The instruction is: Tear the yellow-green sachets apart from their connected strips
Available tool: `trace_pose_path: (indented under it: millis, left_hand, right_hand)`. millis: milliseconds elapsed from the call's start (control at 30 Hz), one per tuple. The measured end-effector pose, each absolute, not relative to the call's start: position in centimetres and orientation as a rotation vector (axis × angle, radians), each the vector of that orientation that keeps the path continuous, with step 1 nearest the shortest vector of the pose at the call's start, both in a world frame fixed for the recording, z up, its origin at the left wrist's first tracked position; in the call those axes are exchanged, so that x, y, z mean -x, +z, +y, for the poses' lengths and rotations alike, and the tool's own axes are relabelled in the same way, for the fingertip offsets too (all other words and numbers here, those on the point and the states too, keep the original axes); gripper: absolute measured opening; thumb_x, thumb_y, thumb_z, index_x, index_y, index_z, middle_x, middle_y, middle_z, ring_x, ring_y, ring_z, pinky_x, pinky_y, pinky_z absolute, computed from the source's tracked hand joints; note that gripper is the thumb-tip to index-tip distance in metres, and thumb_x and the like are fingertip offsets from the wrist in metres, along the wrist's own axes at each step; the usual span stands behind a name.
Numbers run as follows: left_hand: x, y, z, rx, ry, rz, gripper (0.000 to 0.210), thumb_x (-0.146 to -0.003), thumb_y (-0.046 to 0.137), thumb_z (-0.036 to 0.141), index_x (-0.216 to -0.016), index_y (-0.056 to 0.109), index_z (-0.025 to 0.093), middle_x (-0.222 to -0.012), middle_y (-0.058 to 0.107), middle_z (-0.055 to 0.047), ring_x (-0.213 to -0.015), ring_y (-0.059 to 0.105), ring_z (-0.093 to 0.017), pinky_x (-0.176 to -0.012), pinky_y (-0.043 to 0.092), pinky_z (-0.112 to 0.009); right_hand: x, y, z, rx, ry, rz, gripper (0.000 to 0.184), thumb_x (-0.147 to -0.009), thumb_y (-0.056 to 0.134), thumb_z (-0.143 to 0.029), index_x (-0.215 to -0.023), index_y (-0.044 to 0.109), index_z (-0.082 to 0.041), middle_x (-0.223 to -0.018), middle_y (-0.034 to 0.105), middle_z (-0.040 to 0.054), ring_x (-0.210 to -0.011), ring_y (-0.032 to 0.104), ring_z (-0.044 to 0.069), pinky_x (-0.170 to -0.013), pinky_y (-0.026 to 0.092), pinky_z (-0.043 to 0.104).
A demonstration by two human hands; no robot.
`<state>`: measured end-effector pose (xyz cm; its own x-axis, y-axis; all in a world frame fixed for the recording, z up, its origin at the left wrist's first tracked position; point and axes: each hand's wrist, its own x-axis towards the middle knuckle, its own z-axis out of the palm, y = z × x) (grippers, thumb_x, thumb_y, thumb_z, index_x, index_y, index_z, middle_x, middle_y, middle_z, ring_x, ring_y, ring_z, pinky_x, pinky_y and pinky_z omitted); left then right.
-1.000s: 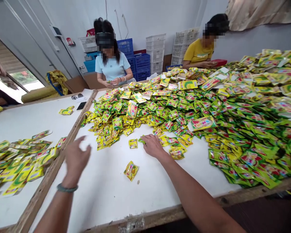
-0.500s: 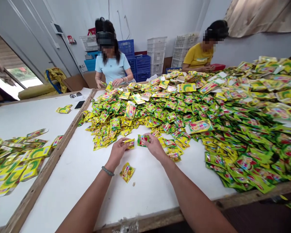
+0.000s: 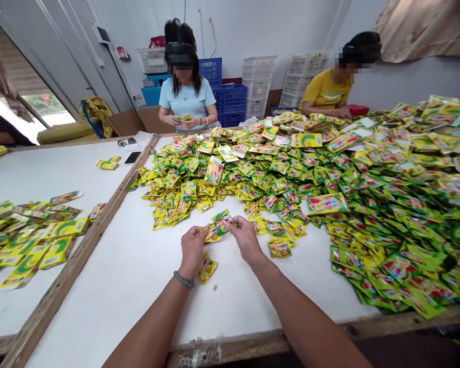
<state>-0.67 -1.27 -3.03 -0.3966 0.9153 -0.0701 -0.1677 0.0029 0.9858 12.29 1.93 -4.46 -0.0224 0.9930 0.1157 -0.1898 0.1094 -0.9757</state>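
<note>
Left hand pinches flat yellow plastic sachet, right hand pinches flat green-and-red plastic sachet, which overlaps the yellow one's far right side.

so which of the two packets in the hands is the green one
The green packet is the one pinched by the right hand; the left hand holds a yellow packet instead.

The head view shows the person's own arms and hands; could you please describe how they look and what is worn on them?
The left arm and right arm are bare as far as they show, with no sleeves in view. The left hand and right hand are ungloved. A grey-green bracelet, seemingly beaded, circles the left wrist; the right wrist has nothing on it.
</note>
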Motion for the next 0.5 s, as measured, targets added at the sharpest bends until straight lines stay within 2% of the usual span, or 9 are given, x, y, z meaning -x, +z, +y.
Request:
trace_pose_path:
  millis: [200, 333, 400, 500]
  left_hand:
    - [-0.8, -2.5, -1.3, -0.701, 1.677, 1.192, 0.034, -0.063, 0.073, 0.044, -0.068, 0.058, 0.014, -0.064, 0.063, 0.001, -0.059, 0.056, -0.011, -0.059, 0.045, -0.023]
    - [-0.8, -1.7, -1.4, -0.739, 1.660, 1.165, 0.034, -0.058, 0.079, 0.034, -0.077, 0.059, 0.014, -0.070, 0.065, 0.000, -0.062, 0.058, -0.011, -0.062, 0.044, -0.024]
    - [-0.5, -1.5, -1.3, -0.783, 1.660, 1.168, 0.033, -0.058, 0.079, 0.032, -0.078, 0.059, 0.014, -0.068, 0.064, 0.000, -0.059, 0.057, -0.011, -0.061, 0.044, -0.024]
    - [-0.6, -1.5, -1.4, -0.849, 1.623, 1.160, 0.029, -0.060, 0.077, 0.031, -0.077, 0.060, 0.014, -0.069, 0.064, 0.000, -0.060, 0.056, -0.011, -0.062, 0.043, -0.024]
  right_hand:
    - [-11.1, -4.5, 1.2, 1.118, 1.040, -1.313, 0.026, -0.074, 0.058, -0.042, -0.067, 0.056, -0.017, -0.060, 0.055, -0.0024, -0.056, 0.044, 0.011, -0.053, 0.034, 0.022]
    - [-11.1, -4.1, 1.0, 1.149, 0.931, -1.397, 0.030, -0.074, 0.060, -0.043, -0.060, 0.050, -0.018, -0.059, 0.049, -0.0031, -0.058, 0.042, 0.011, -0.055, 0.035, 0.022]
    - [-11.4, -3.8, 1.0, 1.059, 1.037, -1.369, 0.029, -0.074, 0.060, -0.045, -0.066, 0.056, -0.017, -0.067, 0.055, -0.0010, -0.065, 0.049, 0.012, -0.061, 0.040, 0.023]
    - [-11.9, -3.1, 1.0, 0.854, 1.353, -1.237, 0.036, -0.075, 0.060, -0.049, -0.092, 0.062, -0.018, -0.086, 0.063, 0.0031, -0.078, 0.058, 0.015, -0.070, 0.047, 0.027]
